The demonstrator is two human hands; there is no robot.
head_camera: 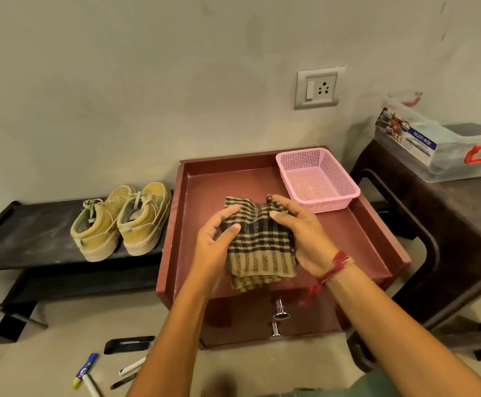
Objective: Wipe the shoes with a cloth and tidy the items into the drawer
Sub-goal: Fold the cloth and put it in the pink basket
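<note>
You hold the folded checked cloth in both hands over the top of the maroon drawer unit. Your left hand grips the cloth's left side, its fingers curled over the upper edge and the thumb pressing on the front face. Your right hand grasps the right side, with its fingers bent over the top corner of the fabric. A red thread is tied round your right wrist.

The lower folds of the cloth reach the unit's front edge; you cannot tell from this view whether it lies on the top or is held just above it. A pink mesh basket sits at the unit's back right corner. Two metal knobs stand one above the other on the unit's front.

The pair of tan shoes stands side by side, heels toward you, on a low black counter just left of the unit. On the floor in front of the unit, to its left, lie a blue and yellow marker, a white pen and a black case. Right of the unit, a clear plastic storage box rests on a dark brown stool.
</note>
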